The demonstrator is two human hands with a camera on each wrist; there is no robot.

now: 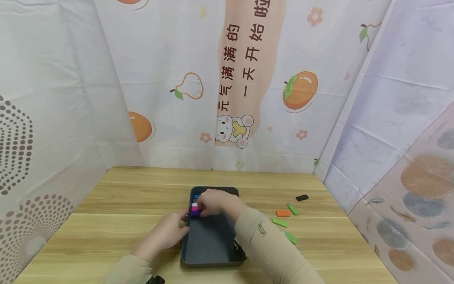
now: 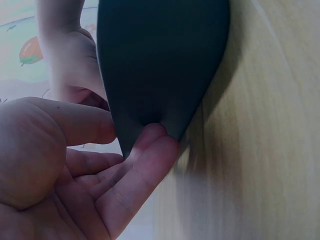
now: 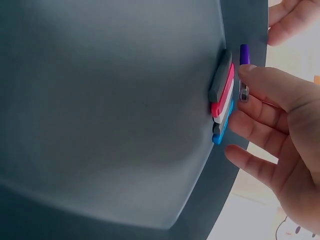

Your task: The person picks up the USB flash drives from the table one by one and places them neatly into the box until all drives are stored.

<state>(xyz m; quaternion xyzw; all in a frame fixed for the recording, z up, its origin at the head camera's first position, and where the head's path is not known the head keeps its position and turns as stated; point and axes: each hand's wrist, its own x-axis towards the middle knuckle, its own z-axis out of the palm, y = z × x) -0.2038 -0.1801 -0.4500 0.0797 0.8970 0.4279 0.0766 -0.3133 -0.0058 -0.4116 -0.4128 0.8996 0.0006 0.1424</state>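
My right hand (image 1: 214,202) reaches over the left part of a dark grey tray (image 1: 213,244). Between thumb and fingers it pinches a purple USB flash drive (image 3: 244,54), whose metal plug shows below the thumb in the right wrist view. Beside it, along the tray's side wall, stand a grey drive (image 3: 221,77), a pink one (image 3: 216,108), a white one (image 3: 221,116) and a blue one (image 3: 218,139), lined up close together. My left hand (image 1: 171,228) holds the tray's left side, thumb at the rim and fingertips against the outer wall.
Right of the tray, an orange drive (image 1: 283,213), a black drive (image 1: 302,197) and several green drives (image 1: 280,223) lie scattered on the wooden table (image 1: 134,189). Printed curtains (image 1: 170,47) surround the table at the back and sides.
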